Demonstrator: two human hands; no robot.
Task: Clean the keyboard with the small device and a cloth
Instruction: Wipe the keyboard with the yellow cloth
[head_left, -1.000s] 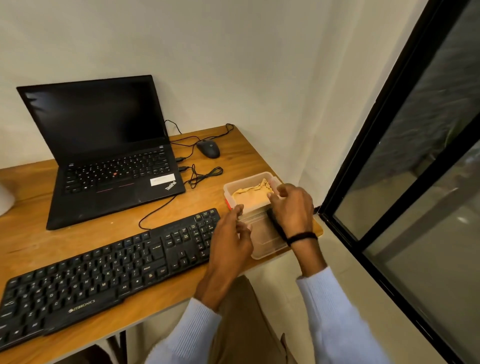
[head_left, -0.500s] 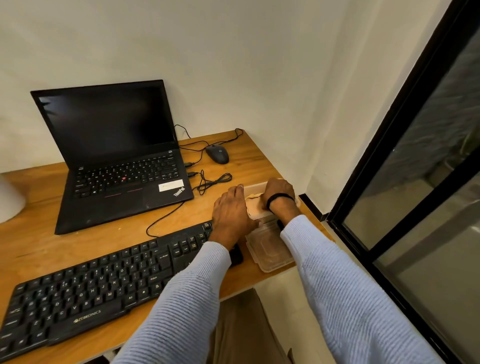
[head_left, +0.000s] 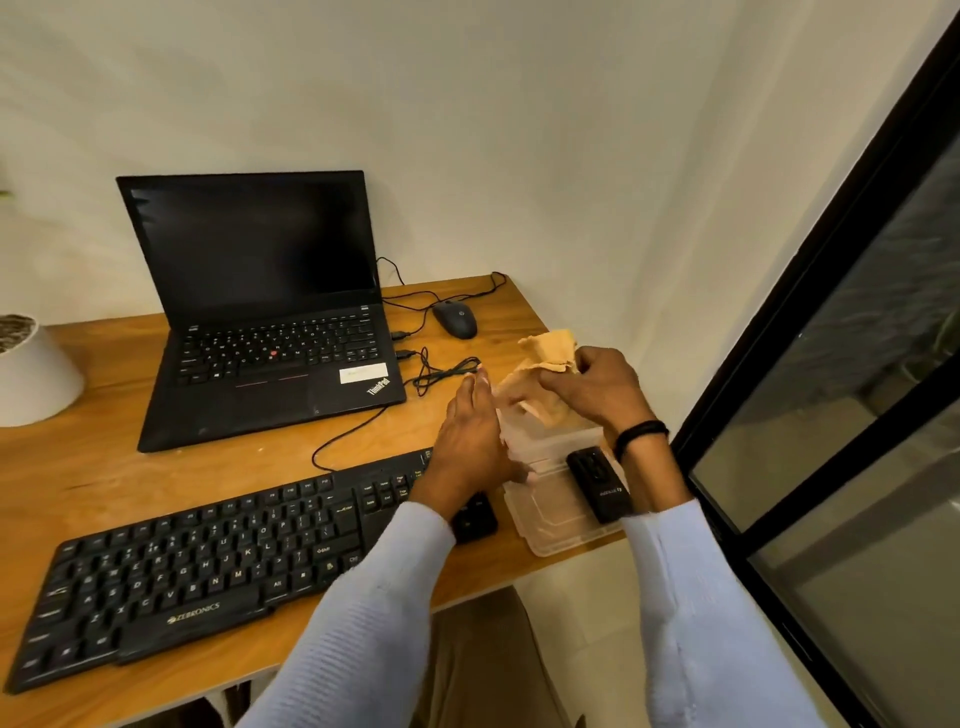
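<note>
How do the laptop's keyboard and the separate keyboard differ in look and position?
The laptop keyboard is smaller, built into the laptop, and has a red dot among its keys; the separate keyboard is wider, with a number pad and no red dot. The first lies farther back; the second lies at the desk's front edge, under the left hand. Both are black.

The left hand (head_left: 470, 436) hides the keyboard's (head_left: 208, 561) right end and container (head_left: 540, 431) side

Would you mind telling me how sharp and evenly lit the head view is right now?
Head view: wide-angle bending bows the window frame; the keyboard legends are soft but the brand readable; the right hand and cloth are slightly motion-blurred; lighting is warm and dim, without hard glare.
</note>
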